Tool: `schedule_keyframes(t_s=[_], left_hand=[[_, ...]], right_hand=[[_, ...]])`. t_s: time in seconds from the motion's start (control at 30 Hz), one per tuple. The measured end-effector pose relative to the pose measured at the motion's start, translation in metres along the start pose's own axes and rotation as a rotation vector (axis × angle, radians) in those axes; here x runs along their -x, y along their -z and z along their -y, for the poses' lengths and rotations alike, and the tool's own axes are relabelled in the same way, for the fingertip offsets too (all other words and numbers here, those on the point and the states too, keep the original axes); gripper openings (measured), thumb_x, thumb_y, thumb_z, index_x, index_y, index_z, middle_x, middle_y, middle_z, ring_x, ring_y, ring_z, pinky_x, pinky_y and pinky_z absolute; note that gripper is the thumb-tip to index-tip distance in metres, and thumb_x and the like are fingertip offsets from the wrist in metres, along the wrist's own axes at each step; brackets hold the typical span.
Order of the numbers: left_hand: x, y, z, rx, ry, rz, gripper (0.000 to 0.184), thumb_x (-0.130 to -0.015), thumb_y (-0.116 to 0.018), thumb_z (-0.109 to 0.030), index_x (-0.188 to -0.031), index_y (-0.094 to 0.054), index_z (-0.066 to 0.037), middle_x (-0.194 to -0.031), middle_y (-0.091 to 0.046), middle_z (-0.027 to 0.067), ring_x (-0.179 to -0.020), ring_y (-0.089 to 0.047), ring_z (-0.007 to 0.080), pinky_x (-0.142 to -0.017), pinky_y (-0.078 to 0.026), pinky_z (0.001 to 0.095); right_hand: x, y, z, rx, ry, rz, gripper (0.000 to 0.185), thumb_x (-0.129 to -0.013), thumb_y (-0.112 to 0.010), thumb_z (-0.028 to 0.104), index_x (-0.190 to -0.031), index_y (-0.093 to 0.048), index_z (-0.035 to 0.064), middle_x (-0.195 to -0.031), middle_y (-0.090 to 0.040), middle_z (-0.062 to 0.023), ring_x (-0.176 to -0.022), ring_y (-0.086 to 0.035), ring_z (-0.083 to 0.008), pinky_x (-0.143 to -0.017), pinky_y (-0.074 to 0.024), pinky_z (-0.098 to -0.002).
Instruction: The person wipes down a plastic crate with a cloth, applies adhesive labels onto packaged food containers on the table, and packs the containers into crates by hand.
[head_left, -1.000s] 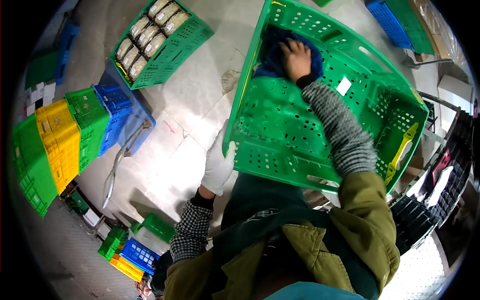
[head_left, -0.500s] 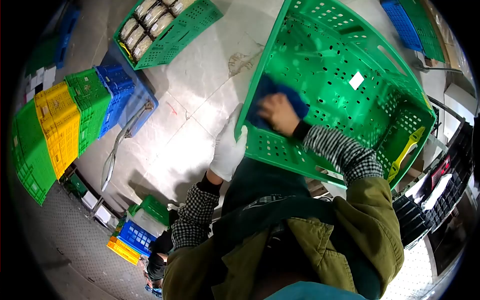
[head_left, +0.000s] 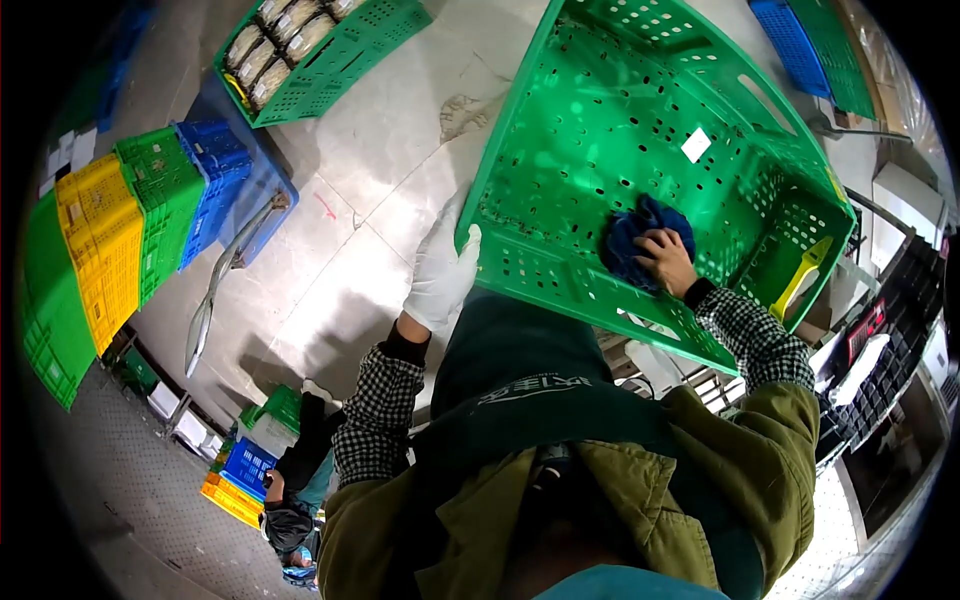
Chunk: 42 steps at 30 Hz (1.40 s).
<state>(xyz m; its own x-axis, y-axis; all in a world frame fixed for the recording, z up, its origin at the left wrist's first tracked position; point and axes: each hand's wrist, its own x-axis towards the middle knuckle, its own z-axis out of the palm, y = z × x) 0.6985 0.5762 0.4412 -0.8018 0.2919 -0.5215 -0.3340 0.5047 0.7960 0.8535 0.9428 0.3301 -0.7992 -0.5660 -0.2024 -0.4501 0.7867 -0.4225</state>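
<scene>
A large green perforated crate point(head_left: 590, 130) fills the upper right of the head view, its inside turned up toward me. My left hand point(head_left: 440, 268), in a white glove, grips the crate's left edge, with the thumb on the near side. Inside the crate, my bare right hand point(head_left: 668, 260) presses a crumpled dark blue cloth point(head_left: 640, 235) against the inner surface near the front wall. A white label point(head_left: 696, 145) sticks to the crate's inside. At the right end is a yellow handle point(head_left: 800, 280).
At the upper left, a green crate point(head_left: 340, 70) holds several wrapped packs point(head_left: 270, 75). Stacked yellow crates point(head_left: 100, 240), green ones and blue ones stand at the left beside a metal trolley handle point(head_left: 215, 290). A person point(head_left: 300, 480) is at the lower left. Black shelving point(head_left: 885, 350) stands at the right.
My right hand has moved the blue cloth rightward across the crate's inside, from its left end toward the middle. The left hand keeps its grip. More of the person at lower left shows.
</scene>
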Motion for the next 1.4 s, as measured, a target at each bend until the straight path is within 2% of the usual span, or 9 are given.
schedule_keyframes(t_s=[0.3,0.47,0.63,0.7,0.73,0.93,1.0,1.2,1.4], left_hand=[[-0.001,-0.006,-0.006,-0.111,-0.174,-0.074,0.036,-0.091,-0.048,-0.006,-0.126,-0.047,0.004,-0.101,-0.061,0.0153,-0.083,-0.060,0.0195,-0.073,-0.048,0.0302],[0.002,-0.004,0.003,-0.137,-0.028,-0.077,0.037,-0.091,-0.047,-0.009,-0.126,-0.047,0.003,-0.110,-0.058,0.0137,-0.097,-0.055,0.0205,-0.085,-0.043,0.0314],[-0.001,-0.004,0.003,-0.114,0.036,-0.051,0.038,-0.093,-0.048,-0.011,-0.128,-0.045,0.005,-0.115,-0.057,0.0135,-0.099,-0.055,0.0192,-0.086,-0.044,0.0300],[0.000,-0.003,0.006,-0.051,0.042,-0.027,0.039,-0.093,-0.048,-0.012,-0.127,-0.045,0.006,-0.116,-0.057,0.0138,-0.098,-0.055,0.0187,-0.086,-0.044,0.0295],[0.000,-0.008,0.004,-0.036,0.043,-0.039,0.038,-0.093,-0.049,-0.013,-0.127,-0.045,0.006,-0.115,-0.057,0.0132,-0.098,-0.055,0.0184,-0.086,-0.044,0.0289],[0.005,-0.010,-0.002,-0.187,-0.061,-0.117,0.039,-0.092,-0.050,-0.012,-0.126,-0.045,0.006,-0.114,-0.057,0.0142,-0.098,-0.055,0.0206,-0.087,-0.043,0.0302],[0.003,-0.008,0.009,-0.107,-0.063,-0.135,0.039,-0.092,-0.049,-0.010,-0.128,-0.044,0.005,-0.113,-0.057,0.0139,-0.098,-0.055,0.0209,-0.088,-0.043,0.0304],[0.000,-0.007,0.019,-0.085,-0.083,-0.112,0.044,-0.092,-0.047,-0.003,-0.135,-0.038,0.003,-0.118,-0.057,0.0139,-0.104,-0.055,0.0192,-0.090,-0.043,0.0297],[0.005,-0.008,-0.012,-0.102,-0.072,-0.080,0.047,-0.093,-0.043,-0.001,-0.139,-0.034,-0.002,-0.108,-0.059,0.0083,-0.084,-0.056,0.0108,-0.074,-0.048,0.0239]], right_hand=[[-0.214,-0.017,0.057,-0.115,0.202,-0.303,0.026,-0.072,-0.056,0.021,-0.094,-0.069,0.0227,-0.110,-0.056,0.0001,-0.110,-0.046,-0.0243,-0.093,-0.0346,-0.0424],[-0.046,-0.027,0.025,-0.095,-0.106,-0.341,0.025,-0.074,-0.056,0.020,-0.096,-0.067,0.0190,-0.113,-0.056,-0.0024,-0.109,-0.048,-0.0231,-0.092,-0.0379,-0.0412],[0.141,-0.014,-0.044,0.218,-0.454,0.074,0.022,-0.076,-0.054,0.012,-0.097,-0.057,0.0174,-0.110,-0.050,-0.0072,-0.101,-0.048,-0.0280,-0.077,-0.0438,-0.0428],[0.154,-0.005,-0.091,0.334,-0.893,0.047,0.030,-0.078,-0.051,0.009,-0.107,-0.054,0.0137,-0.117,-0.048,-0.0131,-0.104,-0.048,-0.0344,-0.076,-0.0469,-0.0408],[0.152,-0.002,-0.109,0.394,-0.944,-0.239,0.031,-0.079,-0.051,0.009,-0.110,-0.052,0.0126,-0.117,-0.048,-0.0136,-0.102,-0.049,-0.0357,-0.074,-0.0485,-0.0410],[0.142,-0.062,-0.034,0.136,-1.199,-0.048,0.046,-0.072,-0.061,0.006,-0.116,-0.049,0.0104,-0.111,-0.048,-0.0193,-0.101,-0.052,-0.0408,-0.079,-0.0481,-0.0461],[0.114,-0.015,-0.017,-0.284,-1.029,0.286,0.051,-0.069,-0.064,0.006,-0.118,-0.049,0.0105,-0.111,-0.048,-0.0195,-0.101,-0.052,-0.0421,-0.082,-0.0467,-0.0467],[-0.091,0.098,-0.052,-0.137,-0.502,-0.697,0.054,-0.067,-0.064,0.005,-0.118,-0.050,0.0120,-0.103,-0.052,-0.0150,-0.099,-0.050,-0.0345,-0.086,-0.0439,-0.0422],[-0.301,0.058,-0.101,0.326,-0.524,-0.675,0.040,-0.073,-0.058,0.015,-0.113,-0.061,0.0132,-0.103,-0.056,-0.0076,-0.092,-0.052,-0.0263,-0.074,-0.0437,-0.0396]])
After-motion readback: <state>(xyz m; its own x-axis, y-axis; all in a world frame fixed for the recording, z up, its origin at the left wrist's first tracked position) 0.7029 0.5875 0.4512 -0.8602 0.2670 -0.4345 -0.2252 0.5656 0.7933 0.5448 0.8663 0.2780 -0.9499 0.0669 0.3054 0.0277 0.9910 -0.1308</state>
